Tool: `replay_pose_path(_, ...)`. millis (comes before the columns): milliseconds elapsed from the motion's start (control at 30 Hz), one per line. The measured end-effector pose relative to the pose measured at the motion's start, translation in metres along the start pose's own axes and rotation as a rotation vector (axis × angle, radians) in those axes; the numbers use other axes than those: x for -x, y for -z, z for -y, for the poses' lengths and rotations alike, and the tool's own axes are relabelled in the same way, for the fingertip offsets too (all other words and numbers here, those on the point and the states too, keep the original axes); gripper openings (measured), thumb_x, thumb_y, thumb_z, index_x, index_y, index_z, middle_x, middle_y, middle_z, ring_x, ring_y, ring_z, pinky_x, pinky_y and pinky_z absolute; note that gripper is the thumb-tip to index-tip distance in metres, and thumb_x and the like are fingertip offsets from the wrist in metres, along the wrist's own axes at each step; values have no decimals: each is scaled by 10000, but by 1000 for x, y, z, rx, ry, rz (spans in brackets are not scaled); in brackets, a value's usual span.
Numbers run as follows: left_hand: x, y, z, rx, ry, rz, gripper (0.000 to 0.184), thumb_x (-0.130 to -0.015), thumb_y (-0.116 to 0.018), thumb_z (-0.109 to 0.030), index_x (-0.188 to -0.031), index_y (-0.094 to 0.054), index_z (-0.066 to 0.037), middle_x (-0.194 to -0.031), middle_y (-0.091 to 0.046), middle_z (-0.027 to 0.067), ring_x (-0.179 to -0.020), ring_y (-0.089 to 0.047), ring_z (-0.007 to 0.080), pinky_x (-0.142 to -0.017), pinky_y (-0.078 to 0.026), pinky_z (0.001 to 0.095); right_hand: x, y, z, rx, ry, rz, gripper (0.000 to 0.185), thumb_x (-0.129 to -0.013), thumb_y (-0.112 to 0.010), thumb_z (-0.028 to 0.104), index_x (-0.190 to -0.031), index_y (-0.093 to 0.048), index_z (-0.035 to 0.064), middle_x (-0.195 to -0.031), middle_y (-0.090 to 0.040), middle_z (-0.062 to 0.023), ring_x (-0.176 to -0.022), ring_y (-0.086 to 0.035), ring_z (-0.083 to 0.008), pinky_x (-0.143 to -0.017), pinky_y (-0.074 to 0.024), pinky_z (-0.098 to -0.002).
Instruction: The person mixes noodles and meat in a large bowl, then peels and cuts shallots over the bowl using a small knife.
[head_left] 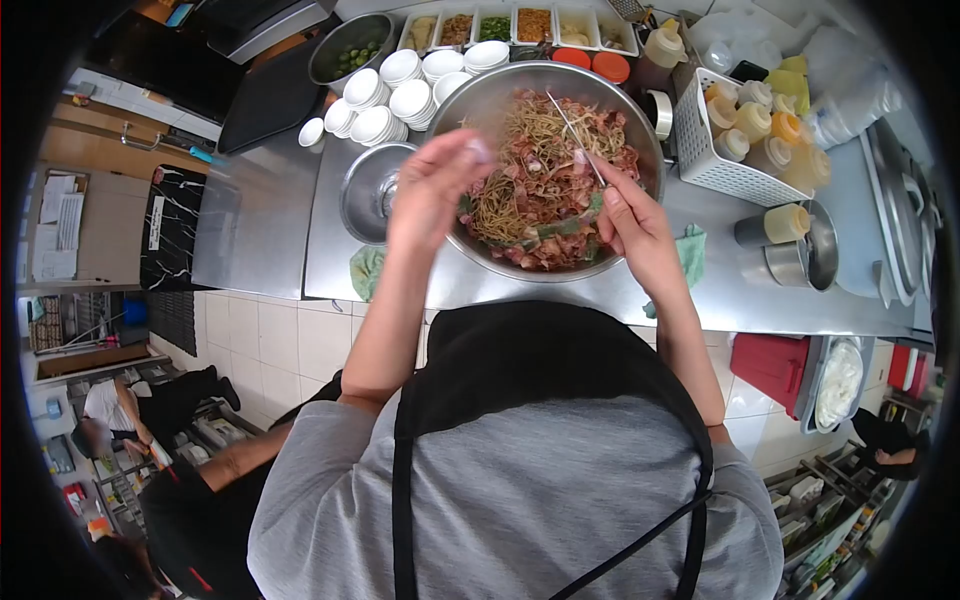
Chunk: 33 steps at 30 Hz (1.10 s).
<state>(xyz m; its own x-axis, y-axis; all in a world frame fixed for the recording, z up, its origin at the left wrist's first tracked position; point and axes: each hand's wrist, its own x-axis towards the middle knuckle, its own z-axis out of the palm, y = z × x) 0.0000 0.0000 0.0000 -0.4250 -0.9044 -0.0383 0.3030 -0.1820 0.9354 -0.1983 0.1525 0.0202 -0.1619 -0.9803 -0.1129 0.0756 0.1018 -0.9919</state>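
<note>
The left hand (pixel 440 185), blurred, its fingers drawn close together, hangs over the left rim of a large metal bowl (pixel 648 135); whether it grips anything, one cannot tell. To its right, a mix of brown strands and reddish pieces (pixel 520 150) lies in the bowl, between the hands. Above the mix slants a thin metal utensil (pixel 567 124), its long axis running from far left to near right. The right hand (pixel 633 212), the nearer one, grasps its near end; the far tip points forward and leftward.
</note>
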Motion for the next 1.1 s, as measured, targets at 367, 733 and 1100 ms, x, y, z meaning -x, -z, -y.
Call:
replay_pose_path(367,-15,48,34,-1148,-445,-222,178,-627,-639,-33,-804,-645,-51,-819,-617,128,-789,-581,281,-722,-449,329,3,25,-43,203,-17,-79,361,-893,-371,114,-1249,-412,154,-599,-382,37,-514,-336,-24,-445,-274,-150)
replay_pose_path(733,-80,-73,123,-1480,-506,514,241,-625,-553,-6,-847,-629,-62,-816,-579,146,-784,-571,291,-711,-469,372,15,35,-17,181,-43,-158,343,-885,-390,136,-1222,-439,174,-566,-386,35,-508,-353,-45,-472,-306,-185)
replay_pose_path(1100,-96,-62,119,-1490,-359,555,423,-613,-612,-57,-1028,-546,-102,-953,-504,180,-823,-566,297,-722,-464,363,13,34,-18,50,6,-155,355,-881,-391,107,-1232,-424,147,-630,-418,20,-547,-378,-52,-495,-331,-185)
